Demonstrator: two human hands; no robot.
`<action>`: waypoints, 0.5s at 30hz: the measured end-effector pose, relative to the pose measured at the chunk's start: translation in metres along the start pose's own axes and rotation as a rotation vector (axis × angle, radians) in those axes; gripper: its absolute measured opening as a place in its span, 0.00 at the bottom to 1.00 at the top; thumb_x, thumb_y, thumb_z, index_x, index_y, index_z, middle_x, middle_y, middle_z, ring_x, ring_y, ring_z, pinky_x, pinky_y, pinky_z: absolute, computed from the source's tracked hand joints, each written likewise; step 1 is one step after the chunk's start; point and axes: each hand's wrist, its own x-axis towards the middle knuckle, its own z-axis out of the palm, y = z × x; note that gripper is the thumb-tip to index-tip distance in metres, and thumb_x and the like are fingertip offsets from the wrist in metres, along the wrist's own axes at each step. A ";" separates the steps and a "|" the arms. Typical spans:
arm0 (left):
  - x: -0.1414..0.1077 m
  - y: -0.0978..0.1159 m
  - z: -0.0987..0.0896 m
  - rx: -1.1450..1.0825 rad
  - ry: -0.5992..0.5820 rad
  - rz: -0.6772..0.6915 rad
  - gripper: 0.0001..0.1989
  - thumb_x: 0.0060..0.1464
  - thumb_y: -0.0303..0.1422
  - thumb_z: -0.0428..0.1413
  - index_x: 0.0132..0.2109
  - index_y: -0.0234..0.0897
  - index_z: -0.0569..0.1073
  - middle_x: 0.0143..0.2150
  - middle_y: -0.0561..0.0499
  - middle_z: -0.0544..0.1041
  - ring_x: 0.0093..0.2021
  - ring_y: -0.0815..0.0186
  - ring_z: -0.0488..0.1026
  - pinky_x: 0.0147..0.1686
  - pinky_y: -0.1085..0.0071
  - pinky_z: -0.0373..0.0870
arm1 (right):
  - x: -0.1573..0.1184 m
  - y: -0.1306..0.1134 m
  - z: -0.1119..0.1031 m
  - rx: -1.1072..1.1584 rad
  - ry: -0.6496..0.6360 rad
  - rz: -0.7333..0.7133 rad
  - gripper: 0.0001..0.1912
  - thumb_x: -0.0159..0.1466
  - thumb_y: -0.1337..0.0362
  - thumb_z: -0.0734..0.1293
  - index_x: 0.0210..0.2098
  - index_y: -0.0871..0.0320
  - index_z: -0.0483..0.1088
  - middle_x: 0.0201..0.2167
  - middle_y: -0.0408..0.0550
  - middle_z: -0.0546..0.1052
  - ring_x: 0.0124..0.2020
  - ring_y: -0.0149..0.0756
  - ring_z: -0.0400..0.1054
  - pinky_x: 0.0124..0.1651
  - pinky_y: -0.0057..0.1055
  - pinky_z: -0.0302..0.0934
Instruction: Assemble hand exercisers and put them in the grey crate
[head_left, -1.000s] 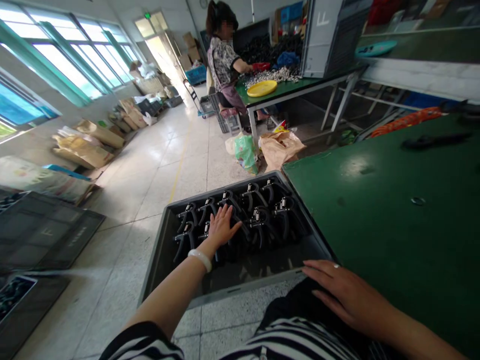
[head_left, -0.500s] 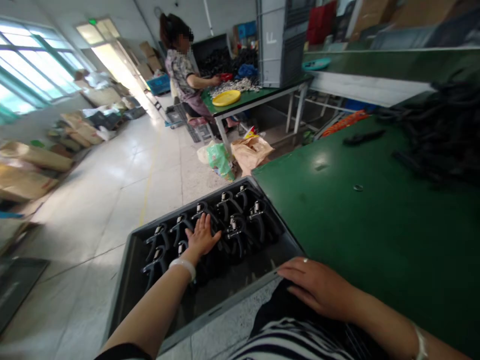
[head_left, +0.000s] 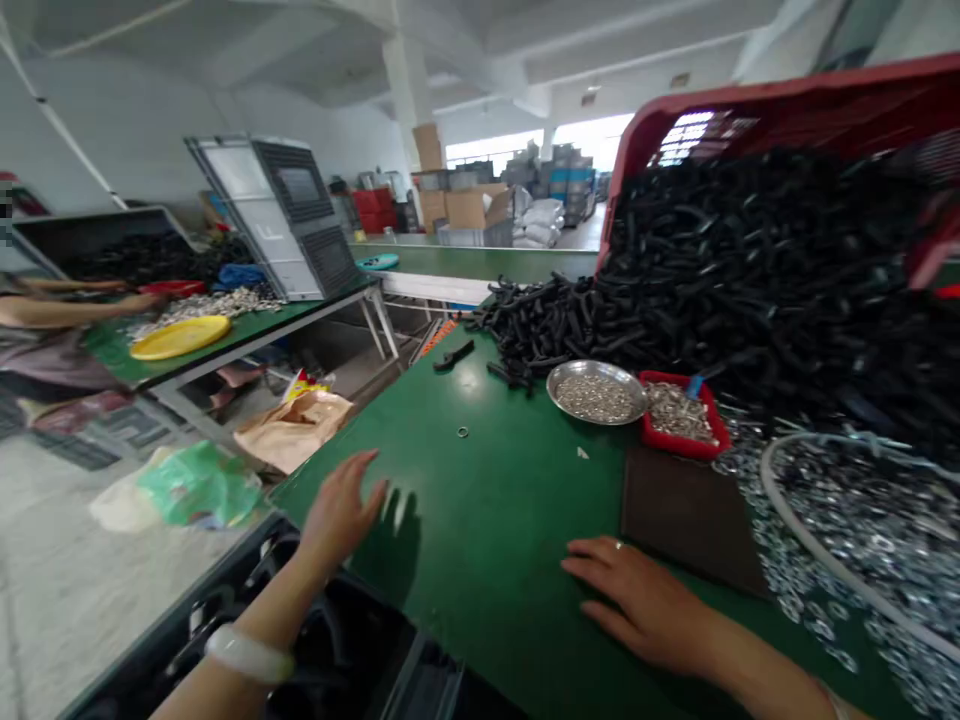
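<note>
My left hand (head_left: 341,515) is raised over the near left edge of the green table (head_left: 480,520), fingers apart and holding nothing. Below its wrist sits a dark crate (head_left: 420,680) with black hand grips (head_left: 322,625) inside, partly hidden by my arm. Over the table near its front, my right hand (head_left: 637,605) is empty with fingers spread; whether it touches the surface I cannot tell. Beyond the hands lies a small metal ring (head_left: 463,432). A dark brown pad (head_left: 690,515) is just beyond my right hand.
A tipped red basket (head_left: 630,150) spills black handles (head_left: 720,270) across the table's back. A metal bowl (head_left: 596,392) and a red tray (head_left: 684,415) hold small metal parts. Washers (head_left: 870,540) heap at right. A co-worker's arm (head_left: 75,305) reaches over another table at left.
The view has swung right, from the crate to the tabletop. My left hand has left the hand grips in the crate and risen. My right hand has moved off the crate's edge to over the table.
</note>
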 end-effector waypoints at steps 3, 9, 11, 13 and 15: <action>0.081 0.106 0.045 -0.099 -0.264 0.254 0.31 0.52 0.45 0.47 0.61 0.39 0.54 0.59 0.42 0.61 0.56 0.57 0.62 0.53 0.63 0.58 | -0.041 0.019 -0.006 0.004 0.038 0.135 0.23 0.60 0.61 0.59 0.54 0.57 0.64 0.55 0.56 0.63 0.55 0.44 0.58 0.55 0.43 0.55; 0.187 0.222 0.124 -0.108 -0.345 0.117 0.31 0.52 0.37 0.50 0.62 0.34 0.54 0.63 0.35 0.53 0.58 0.51 0.58 0.53 0.59 0.58 | -0.129 0.087 -0.048 -0.135 0.415 0.392 0.21 0.61 0.58 0.58 0.54 0.53 0.64 0.56 0.53 0.63 0.55 0.43 0.58 0.55 0.46 0.55; 0.204 0.235 0.139 -0.154 -0.351 0.184 0.27 0.53 0.35 0.48 0.60 0.34 0.58 0.63 0.40 0.55 0.59 0.55 0.59 0.54 0.64 0.57 | -0.151 0.127 -0.073 -0.204 0.553 0.478 0.21 0.61 0.57 0.58 0.52 0.54 0.65 0.54 0.52 0.66 0.54 0.43 0.60 0.55 0.46 0.54; 0.210 0.239 0.150 -0.198 -0.312 0.177 0.27 0.53 0.34 0.48 0.60 0.34 0.58 0.60 0.42 0.61 0.57 0.57 0.61 0.54 0.65 0.59 | -0.164 0.174 -0.102 -0.267 0.651 0.587 0.22 0.61 0.56 0.58 0.52 0.57 0.65 0.52 0.52 0.68 0.53 0.41 0.60 0.56 0.42 0.53; 0.207 0.236 0.157 -0.244 -0.200 0.105 0.26 0.53 0.35 0.48 0.59 0.33 0.59 0.56 0.41 0.65 0.55 0.57 0.63 0.52 0.64 0.61 | -0.168 0.223 -0.130 -0.313 0.691 0.831 0.22 0.60 0.59 0.59 0.52 0.62 0.64 0.52 0.54 0.67 0.54 0.40 0.60 0.57 0.35 0.53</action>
